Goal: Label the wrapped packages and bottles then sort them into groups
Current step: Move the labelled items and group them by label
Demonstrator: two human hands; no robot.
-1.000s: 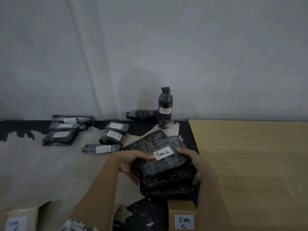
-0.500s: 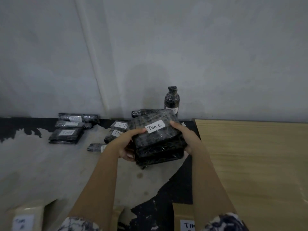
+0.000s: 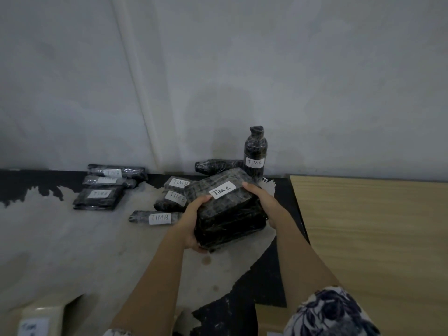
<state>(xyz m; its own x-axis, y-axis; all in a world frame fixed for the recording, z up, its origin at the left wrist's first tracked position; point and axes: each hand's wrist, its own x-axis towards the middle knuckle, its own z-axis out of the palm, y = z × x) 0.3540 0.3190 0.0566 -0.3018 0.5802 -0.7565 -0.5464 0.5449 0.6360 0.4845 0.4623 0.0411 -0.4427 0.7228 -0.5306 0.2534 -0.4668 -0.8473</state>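
Nearest, far left box: beige, blurred writing on top; well nearer than the bottle and far to its left.
Sleeve: floral, at the bottom edge, nearer than the bottle and to its right.
Left hand: grips the left end of the stack, with the thumb on top beside the label and the fingers curled under the near corner.
Right hand: grips the stack's right end, thumb on the top edge, fingers round the side.
Stack: black wrapped packages piled flat, just in front of the bottle and slightly to its left. The long axis runs left to right, with the right end angled away toward the bottle. I cannot tell whether it rests on the table.
Label: white, reads "TIM C", on the top package; its writing runs along the long axis.
Table: dark with worn pale patches; a wooden top adjoins it right of the bottle.
TIM B packages: three, left of the bottle and nearer. One long package lies left-right, and two are piled behind it, partly hidden by the stack.
Left group: three packages well left of the bottle, long axes left-right, labels blurred.
Lying bottle: on its side, long axis left-right, its right end meeting the bottle.
Bottle: upright by the wall, wrapped black, marked "TIM C".
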